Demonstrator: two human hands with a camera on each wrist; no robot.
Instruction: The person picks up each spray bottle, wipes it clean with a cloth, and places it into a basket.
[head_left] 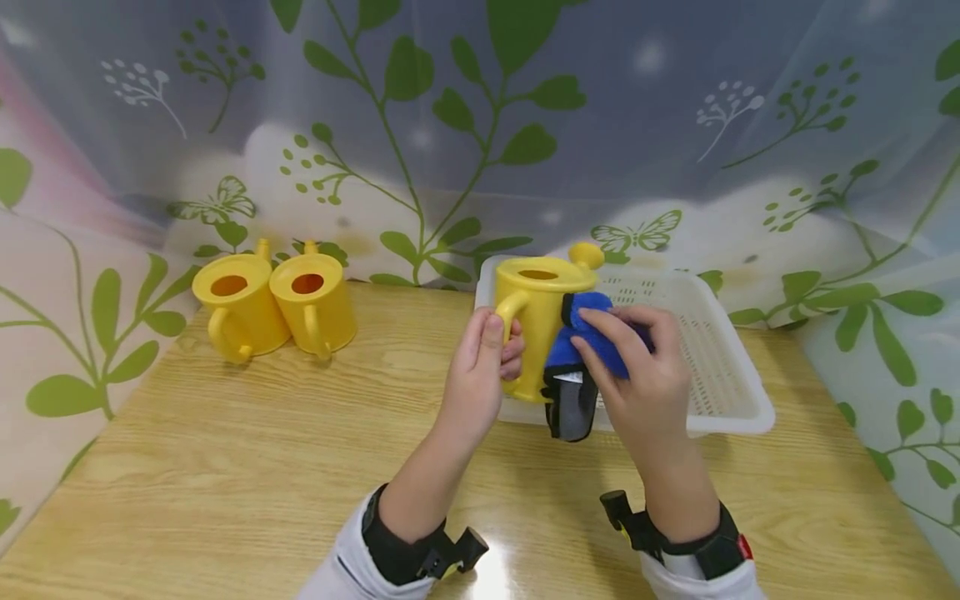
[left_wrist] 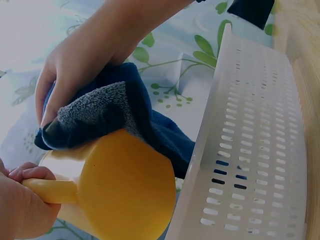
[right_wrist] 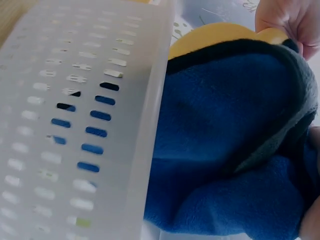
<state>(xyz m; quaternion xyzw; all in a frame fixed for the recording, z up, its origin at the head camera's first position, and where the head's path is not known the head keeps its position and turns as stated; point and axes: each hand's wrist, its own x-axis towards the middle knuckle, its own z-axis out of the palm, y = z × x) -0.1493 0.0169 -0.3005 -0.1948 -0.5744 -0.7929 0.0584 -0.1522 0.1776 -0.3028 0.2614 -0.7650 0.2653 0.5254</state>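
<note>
My left hand (head_left: 474, 362) grips the handle of a yellow watering can (head_left: 534, 333), which is held upright at the near left side of a white basket. In the left wrist view the can's round base (left_wrist: 127, 187) faces the camera. A blue and grey cloth (head_left: 592, 333) lies against the can's right side, and my right hand (head_left: 647, 367) pinches it there. Part of the cloth (right_wrist: 225, 110) hangs over the basket's rim in the right wrist view. The right fingertips are partly hidden by cloth in that view.
The white slotted basket (head_left: 738, 387) stands on the wooden table (head_left: 300, 467) behind and right of my hands. At the back left, two more yellow watering cans (head_left: 258, 321) stand side by side. A leaf-patterned cloth backdrop (head_left: 465, 125) rises behind the table.
</note>
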